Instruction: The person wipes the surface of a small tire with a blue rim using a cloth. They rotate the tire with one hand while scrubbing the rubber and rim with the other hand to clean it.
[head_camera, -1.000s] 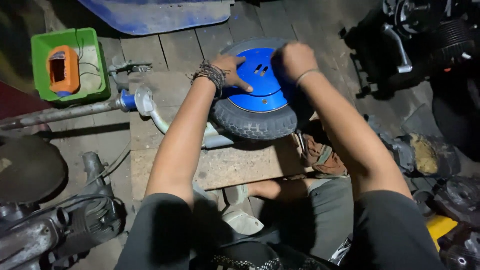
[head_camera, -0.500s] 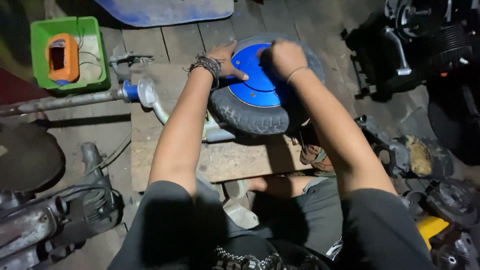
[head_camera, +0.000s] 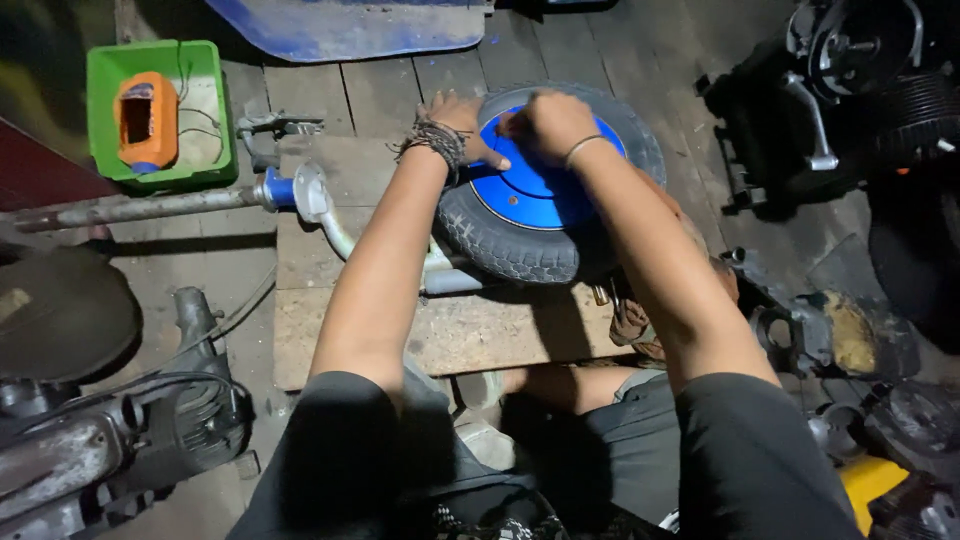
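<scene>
Wheel: I saw a small wheel (head_camera: 545, 195) with a black treaded tyre and a blue rim lying flat on a wooden board (head_camera: 470, 335), its far edge over the plank floor.
Left hand: my view had the left hand (head_camera: 462, 125), cord bracelets at the wrist, resting on the wheel's left upper edge, fingers spread flat across tyre and rim, gripping nothing.
Right hand: the right hand (head_camera: 548, 122) sat on the blue rim near its top, fingers curled together; whether they pinched anything I could not tell.
Pipe: a grey bent pipe (head_camera: 335, 225) ran from the left and passed under the tyre.
Crate: a green crate (head_camera: 205, 120) holding an orange box (head_camera: 145, 120) stood well to the left.
Engine parts: dark engine parts (head_camera: 850, 90) lay at the right.
</scene>
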